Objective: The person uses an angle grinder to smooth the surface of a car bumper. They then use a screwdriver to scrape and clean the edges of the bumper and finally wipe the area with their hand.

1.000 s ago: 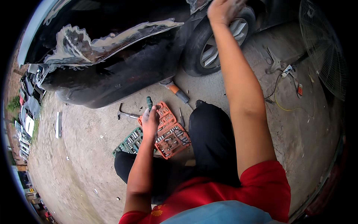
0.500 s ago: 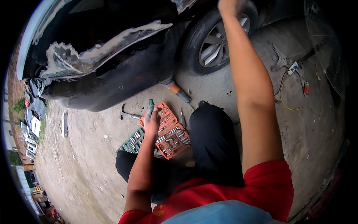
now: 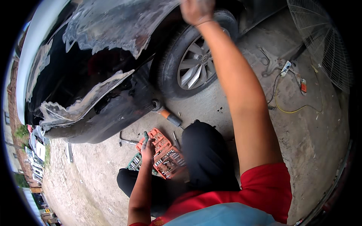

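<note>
My left hand [image 3: 148,149] is closed around a tool with a dark green handle [image 3: 146,135]; the handle's end sticks up out of the fist, and the rest of the tool is hidden. Below that hand lies an open orange-red socket set case [image 3: 171,158], beside a green socket tray [image 3: 134,161]. My right arm reaches far forward, and my right hand [image 3: 197,12] is at the black car's scraped, grey-patched fender [image 3: 113,28], above the wheel [image 3: 188,73]. Motion smears its fingers, so whether it touches the panel or holds anything is unclear.
A hammer [image 3: 129,142] lies left of the case. An orange and grey power tool [image 3: 169,117] rests by the car's lower edge [image 3: 109,130]. To the right are a metal suspension arm [image 3: 271,62], a white power strip [image 3: 286,69], a yellow cable [image 3: 290,112] and a wire fan guard [image 3: 324,45].
My view has tilted up toward the car, showing more of the fender. My right hand has moved left, from over the wheel to the fender's edge. The left hand keeps its green-handled tool.
</note>
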A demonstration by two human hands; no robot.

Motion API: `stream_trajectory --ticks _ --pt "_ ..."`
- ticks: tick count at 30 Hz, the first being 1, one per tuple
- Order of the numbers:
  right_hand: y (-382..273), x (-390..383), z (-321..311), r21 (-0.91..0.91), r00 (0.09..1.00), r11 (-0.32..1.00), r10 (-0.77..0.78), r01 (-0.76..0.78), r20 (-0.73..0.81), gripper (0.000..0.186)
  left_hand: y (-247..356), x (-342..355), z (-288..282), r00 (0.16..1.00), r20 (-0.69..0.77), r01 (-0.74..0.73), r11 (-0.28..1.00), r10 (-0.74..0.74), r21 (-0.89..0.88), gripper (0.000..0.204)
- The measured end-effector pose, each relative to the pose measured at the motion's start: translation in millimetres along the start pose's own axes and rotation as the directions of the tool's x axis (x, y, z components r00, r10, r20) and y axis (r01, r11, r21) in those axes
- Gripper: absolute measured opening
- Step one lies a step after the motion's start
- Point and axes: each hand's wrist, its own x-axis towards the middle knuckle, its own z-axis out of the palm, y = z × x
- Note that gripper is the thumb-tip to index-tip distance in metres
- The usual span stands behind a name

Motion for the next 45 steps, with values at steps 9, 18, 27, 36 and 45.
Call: stream_trajectory --ticks 9,18,27,36,45 --pt "-51.8 10.7 -18.7 0.199 0.996 0.979 0.034 -0.049 0.081 0.1 -28.0 -29.3 28.6 0.993 -0.014 0.121 0.993 -0.121 0.0 0.034" --pt "121.3 16.0 -4.1 0.05 0.977 0.976 0.212 -0.211 -0.023 0.083 -13.2 -22.7 28.4 0.988 -0.076 0.141 0.988 -0.137 0.057 0.038" --pt "-3.5 5.7 15.4 0.149 0.903 0.898 0.426 -0.414 -0.057 0.092 5.6 -33.9 43.8 0.988 -0.08 0.139 0.986 -0.132 0.094 0.035" --pt "20.3 5.6 -3.9 0.243 0.999 0.97 -0.007 0.015 -0.035 0.086 18.1 -54.2 42.6 0.978 -0.143 0.17 0.98 -0.154 0.106 0.037" --pt "216.6 -4.3 44.2 0.013 0.627 0.643 0.75 -0.766 -0.209 0.103 16.1 -51.2 50.6 0.976 -0.119 0.193 0.977 -0.182 0.094 0.035"
